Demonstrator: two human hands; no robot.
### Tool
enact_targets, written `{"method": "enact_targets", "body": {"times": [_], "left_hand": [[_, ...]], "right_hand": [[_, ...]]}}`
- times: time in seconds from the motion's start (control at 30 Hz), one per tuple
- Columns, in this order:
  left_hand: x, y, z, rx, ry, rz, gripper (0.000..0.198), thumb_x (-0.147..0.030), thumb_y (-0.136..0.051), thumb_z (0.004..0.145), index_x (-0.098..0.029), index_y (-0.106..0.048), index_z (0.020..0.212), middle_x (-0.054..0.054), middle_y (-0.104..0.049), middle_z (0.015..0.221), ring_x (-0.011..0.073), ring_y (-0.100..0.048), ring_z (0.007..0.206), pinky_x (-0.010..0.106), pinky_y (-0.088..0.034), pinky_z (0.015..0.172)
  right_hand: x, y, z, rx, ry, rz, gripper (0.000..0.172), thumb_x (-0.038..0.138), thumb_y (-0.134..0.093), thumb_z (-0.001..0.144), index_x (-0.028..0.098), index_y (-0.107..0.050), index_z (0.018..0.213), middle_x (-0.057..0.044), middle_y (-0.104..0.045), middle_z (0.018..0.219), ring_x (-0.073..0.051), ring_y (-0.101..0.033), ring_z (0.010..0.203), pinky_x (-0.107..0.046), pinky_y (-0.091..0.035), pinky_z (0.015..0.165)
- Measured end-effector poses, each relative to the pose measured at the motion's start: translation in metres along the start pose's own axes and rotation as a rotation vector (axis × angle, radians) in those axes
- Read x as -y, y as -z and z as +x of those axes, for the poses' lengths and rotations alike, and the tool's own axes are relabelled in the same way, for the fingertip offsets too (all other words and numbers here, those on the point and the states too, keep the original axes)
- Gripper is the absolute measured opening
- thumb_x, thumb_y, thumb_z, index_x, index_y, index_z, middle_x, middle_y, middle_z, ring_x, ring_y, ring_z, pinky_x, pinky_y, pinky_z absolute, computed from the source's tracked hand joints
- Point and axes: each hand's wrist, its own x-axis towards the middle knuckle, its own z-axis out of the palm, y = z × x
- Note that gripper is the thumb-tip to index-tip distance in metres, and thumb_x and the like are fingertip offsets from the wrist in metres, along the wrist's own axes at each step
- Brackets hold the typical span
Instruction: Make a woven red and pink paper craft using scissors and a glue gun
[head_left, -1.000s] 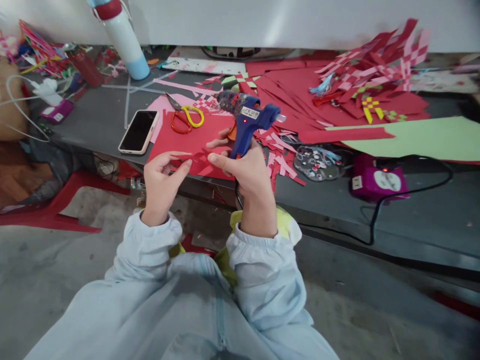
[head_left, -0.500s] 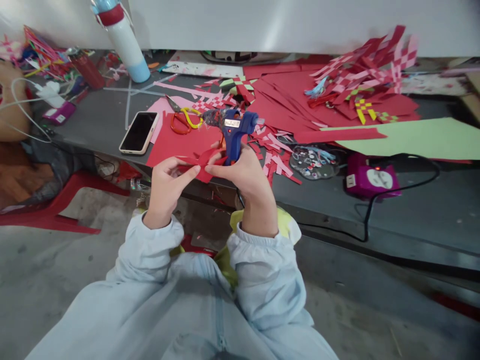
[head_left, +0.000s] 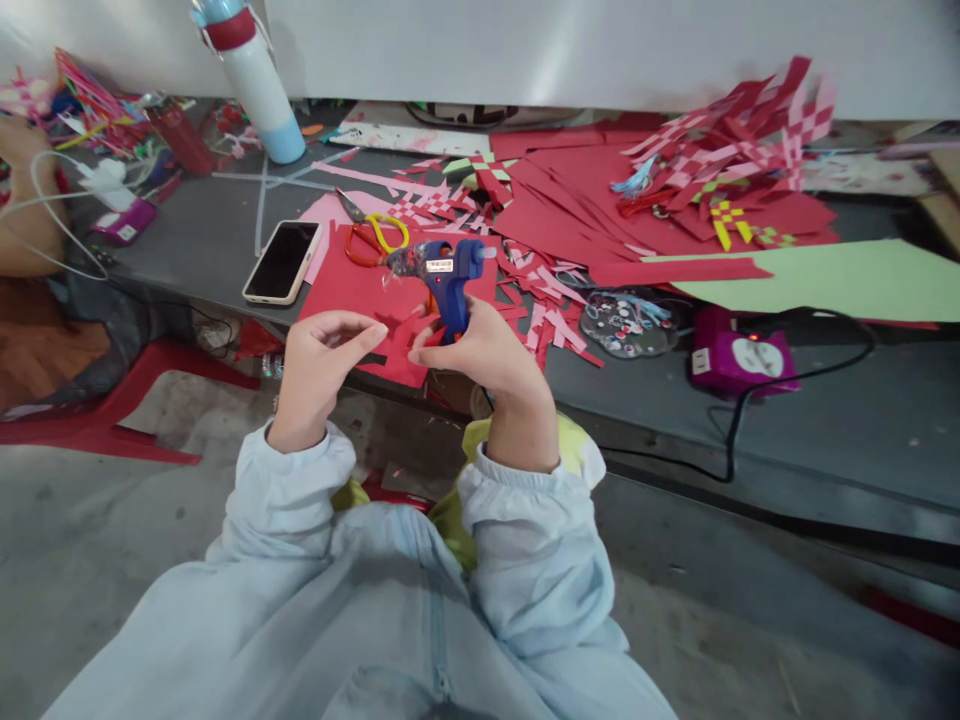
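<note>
**My reach over a long, dark grey table (head_left: 862, 425)**

My forearms, in loose pale blue elasticated sleeves (head_left: 536, 545), rise from the near side, wrists bent inward. A flat bright red paper sheet (head_left: 345, 285) lies at the near edge. My bare right hand (head_left: 484, 350) grips the handle of a blue plastic glue gun (head_left: 451, 285), raised over that sheet, nozzle pointing left. My bare left hand (head_left: 311, 365), apart from it, keeps thumb and forefinger narrow; I cannot tell whether they pinch anything. Red-and-yellow-handled metal scissors (head_left: 372, 217) lie farther left, beyond the nozzle.
</note>
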Motion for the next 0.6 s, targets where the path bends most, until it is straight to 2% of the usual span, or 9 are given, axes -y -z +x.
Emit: {"method": "enact_targets", "body": {"times": [0.23, 0.37, 0.43, 0.47, 0.53, 0.6], "left_hand": [[-0.005, 0.003, -0.001, -0.001, -0.045, 0.044, 0.016, -0.033, -0.081, 0.07, -0.019, -0.074, 0.074, 0.001, -0.075, 0.074, 0.0148, -0.069, 0.071, 0.027, -0.056, 0.07], [-0.007, 0.011, 0.005, -0.216, -0.182, 0.123, 0.01, -0.03, -0.078, 0.073, -0.021, -0.075, 0.077, -0.002, -0.074, 0.075, 0.0137, -0.067, 0.069, 0.029, -0.054, 0.069], [-0.004, 0.021, 0.009, -0.322, -0.22, 0.225, 0.006, -0.029, -0.077, 0.075, -0.024, -0.075, 0.076, -0.002, -0.074, 0.075, 0.0148, -0.067, 0.07, 0.032, -0.054, 0.069], [-0.001, 0.027, 0.011, -0.336, -0.219, 0.311, 0.004, -0.028, -0.075, 0.076, -0.025, -0.076, 0.077, -0.002, -0.074, 0.076, 0.016, -0.067, 0.072, 0.033, -0.053, 0.071], [0.006, 0.039, 0.012, -0.294, -0.182, 0.488, 0.004, -0.031, -0.075, 0.075, -0.027, -0.076, 0.077, -0.001, -0.075, 0.077, 0.0192, -0.068, 0.072, 0.036, -0.052, 0.07], [0.014, 0.046, 0.009, -0.186, -0.123, 0.621, 0.008, -0.034, -0.073, 0.075, -0.027, -0.077, 0.077, 0.001, -0.074, 0.073, 0.0206, -0.067, 0.068, 0.035, -0.048, 0.065]], "right_hand": [[0.0, 0.0, -0.002, -0.002, -0.018, -0.003, 0.037, 0.016, -0.075, 0.058, 0.018, -0.057, 0.09, 0.002, -0.065, 0.076, -0.012, -0.061, 0.068, -0.03, -0.049, 0.072], [0.0, 0.0, -0.002, -0.008, -0.023, 0.013, 0.036, 0.015, -0.075, 0.057, 0.018, -0.057, 0.088, 0.001, -0.065, 0.081, -0.012, -0.061, 0.068, -0.03, -0.05, 0.072], [-0.002, 0.001, -0.002, -0.007, -0.02, 0.011, 0.036, 0.016, -0.075, 0.057, 0.019, -0.058, 0.089, 0.002, -0.065, 0.079, -0.013, -0.062, 0.069, -0.031, -0.051, 0.073], [-0.002, 0.002, -0.002, -0.008, -0.016, 0.002, 0.036, 0.017, -0.075, 0.057, 0.019, -0.058, 0.089, 0.002, -0.065, 0.078, -0.013, -0.062, 0.069, -0.031, -0.051, 0.073], [-0.003, 0.004, -0.002, -0.017, -0.014, -0.022, 0.036, 0.018, -0.076, 0.058, 0.02, -0.058, 0.089, 0.002, -0.065, 0.075, -0.014, -0.063, 0.069, -0.033, -0.051, 0.074], [-0.003, 0.005, -0.002, -0.038, -0.019, -0.039, 0.037, 0.02, -0.077, 0.057, 0.02, -0.058, 0.088, 0.002, -0.065, 0.071, -0.015, -0.063, 0.067, -0.033, -0.051, 0.072]]}}
